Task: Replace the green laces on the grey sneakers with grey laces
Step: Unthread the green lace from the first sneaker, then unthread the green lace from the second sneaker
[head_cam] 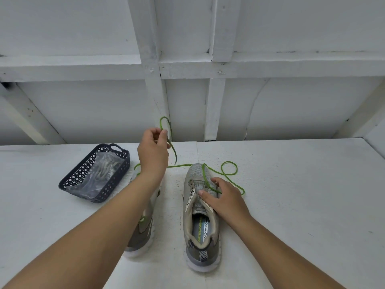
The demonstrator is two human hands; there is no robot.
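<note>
**Green lace coming off the right-hand sneaker**

Green lace [226, 174] is trailing from the grey sneaker [201, 217] at lower centre of the frame, looping over the white bench [291, 195] just right of the toe. The left hand [153, 152] is lifting a loop of it at centre frame, fingers [164, 133] pinching it. The right hand [226, 200] is pressing on the sneaker's tongue, fingers spread apart. A second sneaker [145, 222] is lying under the left forearm. At centre left, a dark basket [83, 174] is holding a clear bag [104, 170] with pale laces inside.

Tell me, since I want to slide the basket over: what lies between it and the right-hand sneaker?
In the head view, between the basket and the right-hand sneaker lie the other sneaker and the left forearm crossing above it.
</note>
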